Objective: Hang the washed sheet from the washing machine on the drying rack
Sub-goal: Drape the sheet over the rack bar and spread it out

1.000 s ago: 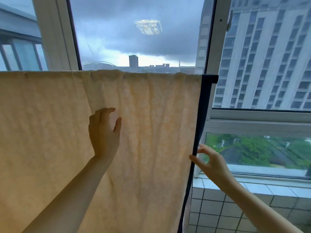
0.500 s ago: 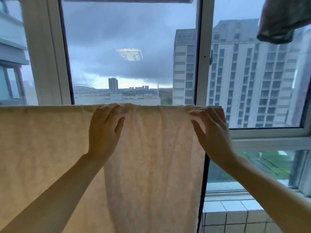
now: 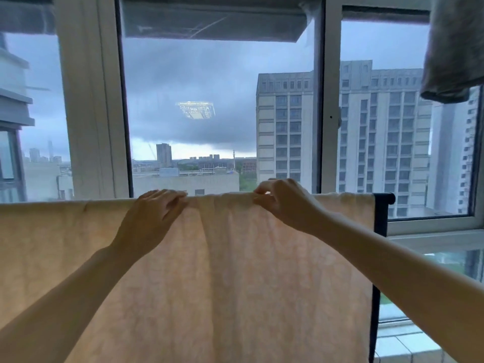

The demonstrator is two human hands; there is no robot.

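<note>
The sheet (image 3: 235,271) already hangs over the drying rack (image 3: 383,199). The right grip (image 3: 285,203) pinches its top fold; beside it, the left grip (image 3: 154,213) rests flat, holding nothing. Only smoothing seems left.

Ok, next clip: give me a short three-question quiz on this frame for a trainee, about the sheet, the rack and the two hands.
1. True or false: the sheet covers the drying rack all the way to its right end.
2. What is the right hand doing? A. Hanging idle at the side. B. Pinching the sheet's top edge. C. Smoothing the sheet's bottom hem.
3. Fill in: the left hand rests on the sheet's ____ edge.
Key: 1. False, the black bar end sticks out bare past the sheet. 2. B. 3. top.
</note>
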